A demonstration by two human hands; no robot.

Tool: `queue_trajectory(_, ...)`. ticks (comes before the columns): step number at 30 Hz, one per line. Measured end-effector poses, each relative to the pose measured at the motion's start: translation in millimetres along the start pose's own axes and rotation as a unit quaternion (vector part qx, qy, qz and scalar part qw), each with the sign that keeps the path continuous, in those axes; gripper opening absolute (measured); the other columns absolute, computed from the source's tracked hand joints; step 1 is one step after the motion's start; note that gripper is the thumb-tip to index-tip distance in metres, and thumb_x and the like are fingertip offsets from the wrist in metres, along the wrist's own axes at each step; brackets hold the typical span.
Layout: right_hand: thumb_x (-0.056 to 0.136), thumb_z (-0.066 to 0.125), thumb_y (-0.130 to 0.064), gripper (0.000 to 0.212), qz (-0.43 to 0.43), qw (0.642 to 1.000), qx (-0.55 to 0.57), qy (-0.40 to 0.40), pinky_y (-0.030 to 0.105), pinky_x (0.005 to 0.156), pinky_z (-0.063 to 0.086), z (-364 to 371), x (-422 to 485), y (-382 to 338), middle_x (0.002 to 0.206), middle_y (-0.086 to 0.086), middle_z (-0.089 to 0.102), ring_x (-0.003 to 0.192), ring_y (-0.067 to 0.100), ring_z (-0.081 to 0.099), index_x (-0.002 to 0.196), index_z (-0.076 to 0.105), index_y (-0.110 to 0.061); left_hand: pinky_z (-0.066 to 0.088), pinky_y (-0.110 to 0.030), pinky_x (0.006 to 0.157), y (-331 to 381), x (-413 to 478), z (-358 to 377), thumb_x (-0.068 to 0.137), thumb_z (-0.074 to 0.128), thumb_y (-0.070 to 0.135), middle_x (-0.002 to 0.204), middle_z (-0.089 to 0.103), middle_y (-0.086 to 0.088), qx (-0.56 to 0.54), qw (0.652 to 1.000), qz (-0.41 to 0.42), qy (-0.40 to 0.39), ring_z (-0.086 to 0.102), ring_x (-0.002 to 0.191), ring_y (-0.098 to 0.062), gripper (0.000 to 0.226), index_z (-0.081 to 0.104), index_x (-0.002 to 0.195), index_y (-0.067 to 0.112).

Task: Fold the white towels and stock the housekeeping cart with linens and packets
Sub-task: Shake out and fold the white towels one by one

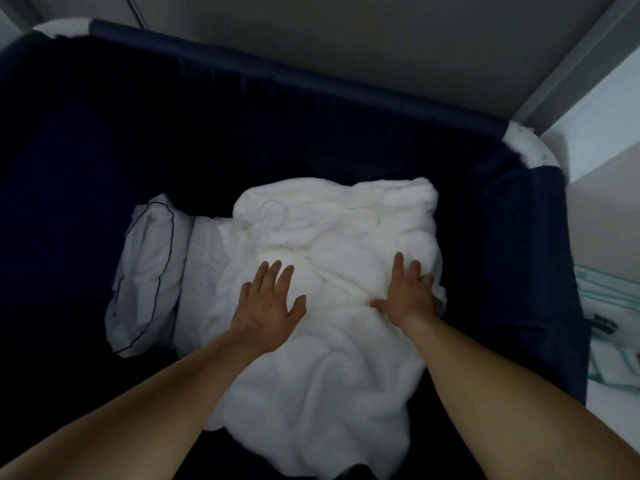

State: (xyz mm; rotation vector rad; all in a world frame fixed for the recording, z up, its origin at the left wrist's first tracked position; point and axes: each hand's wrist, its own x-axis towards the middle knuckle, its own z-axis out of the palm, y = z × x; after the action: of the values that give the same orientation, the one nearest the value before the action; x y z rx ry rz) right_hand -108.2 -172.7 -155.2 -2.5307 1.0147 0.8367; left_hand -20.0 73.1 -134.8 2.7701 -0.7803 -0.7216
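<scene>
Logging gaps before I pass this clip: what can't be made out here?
Head view, white towel heap: its own crumpled folds hide how many towels it holds.
Head view, green-striped items at right: cut off by the frame edge, blurred, unidentifiable.
Head view, dark blue surface: too dim to show what it is.

White towel (322, 237), navy-piped white pillowcase (145, 271), navy bin (173, 133).

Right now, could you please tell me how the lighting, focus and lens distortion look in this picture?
Head view: dim light leaves the dark navy fabric cover almost featureless; the crumpled white terry towel is brightest, its folds washed out; the wide lens bows the cover's far edge and stretches the forearms; left hand and right hand look slightly soft.
</scene>
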Motion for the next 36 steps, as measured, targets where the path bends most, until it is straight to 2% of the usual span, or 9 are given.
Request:
queue_trajectory(4, 0.097, 0.049, -0.017, 0.062, 0.021, 1.000, -0.001, 0.008, 0.044, 0.100, 0.046, -13, -3, -1, 0.145, 0.020, 0.035, 0.126, 0.037, 0.046, 0.152, 0.021, -0.007, 0.013, -0.044, 0.123, 11, 4, -2, 0.101, 0.031, 0.053, 0.167, 0.001, -0.001, -0.008, 1.000, 0.011, -0.014, -0.005, 0.153, -0.019, 0.070, 0.009, 0.159, 0.021)
queue_trajectory(8, 0.090, 0.052, -0.026, 0.030, -0.046, 0.998, 0.032, 0.004, 0.034, 0.084, 0.054, -39, -22, 3, 0.118, 0.012, 0.062, 0.102, 0.031, 0.062, 0.115, 0.060, -0.010, 0.015, -0.043, 0.123, 32, 3, -21, 0.100, 0.036, 0.054, 0.167, 0.000, -0.001, 0.002, 0.999, 0.036, -0.011, -0.005, 0.153, -0.020, 0.074, 0.007, 0.159, 0.021)
queue_trajectory(13, 0.085, 0.050, -0.041, 0.016, -0.153, 0.982, 0.072, 0.083, 0.030, 0.067, 0.044, -84, -66, -8, 0.093, 0.000, 0.063, 0.084, 0.023, 0.062, 0.081, 0.054, -0.027, 0.015, -0.042, 0.121, 60, -2, -63, 0.090, 0.052, 0.060, 0.167, -0.001, 0.002, 0.013, 0.997, 0.068, 0.019, -0.005, 0.153, -0.018, 0.090, 0.002, 0.158, 0.026)
queue_trajectory(17, 0.088, 0.056, -0.042, 0.024, -0.262, 0.950, 0.058, 0.161, 0.031, 0.075, 0.039, -129, -114, 3, 0.106, -0.002, 0.055, 0.101, 0.023, 0.056, 0.098, 0.065, -0.022, 0.017, -0.045, 0.122, 80, -25, -107, 0.075, 0.070, 0.062, 0.167, -0.004, 0.004, 0.023, 0.994, 0.101, 0.039, -0.005, 0.154, -0.021, 0.115, -0.003, 0.157, 0.031)
queue_trajectory(22, 0.079, 0.061, -0.035, 0.026, -0.377, 0.877, 0.154, 0.256, 0.030, 0.073, 0.042, -192, -195, 35, 0.089, -0.008, 0.047, 0.090, 0.015, 0.048, 0.095, 0.073, -0.018, 0.020, -0.051, 0.118, 128, -78, -170, 0.061, 0.086, 0.052, 0.166, -0.012, 0.006, -0.019, 0.983, 0.129, 0.130, -0.009, 0.153, -0.021, 0.136, -0.009, 0.156, 0.037)
queue_trajectory(26, 0.074, 0.059, -0.034, 0.010, -0.392, 0.831, 0.262, 0.294, 0.012, 0.062, 0.033, -252, -258, 72, 0.082, -0.015, 0.047, 0.074, 0.005, 0.049, 0.082, 0.064, -0.029, 0.021, -0.056, 0.114, 183, -126, -225, 0.063, 0.088, 0.047, 0.166, -0.007, -0.001, -0.021, 0.961, 0.151, 0.232, -0.013, 0.153, -0.025, 0.106, 0.030, 0.151, 0.029)
queue_trajectory(28, 0.077, 0.063, -0.031, 0.008, -0.387, 0.821, 0.288, 0.306, 0.008, 0.059, 0.035, -278, -285, 96, 0.084, -0.017, 0.049, 0.075, 0.000, 0.053, 0.081, 0.058, -0.035, 0.030, -0.051, 0.112, 216, -146, -247, 0.070, 0.085, 0.040, 0.162, 0.022, -0.008, -0.047, 0.957, 0.174, 0.229, 0.013, 0.151, -0.034, 0.074, 0.051, 0.132, 0.018)
queue_trajectory(31, 0.081, 0.065, -0.007, 0.030, -0.377, 0.782, 0.350, 0.351, 0.006, 0.065, 0.039, -306, -322, 137, 0.088, -0.020, 0.052, 0.079, -0.005, 0.055, 0.088, 0.065, -0.036, 0.054, -0.045, 0.085, 269, -179, -265, 0.079, 0.078, 0.031, 0.110, 0.064, -0.005, -0.142, 0.952, 0.184, 0.198, 0.063, 0.102, -0.030, 0.046, 0.053, 0.114, 0.015)
queue_trajectory(36, 0.082, 0.074, -0.020, 0.033, -0.319, 0.793, 0.391, 0.341, 0.012, 0.072, 0.044, -338, -375, 213, 0.097, -0.016, 0.064, 0.090, 0.006, 0.062, 0.106, 0.063, -0.040, 0.047, -0.034, 0.065, 353, -225, -289, 0.081, 0.076, 0.025, 0.088, 0.058, 0.002, -0.258, 0.904, 0.183, 0.289, 0.055, 0.077, -0.017, 0.034, 0.051, 0.098, 0.010)
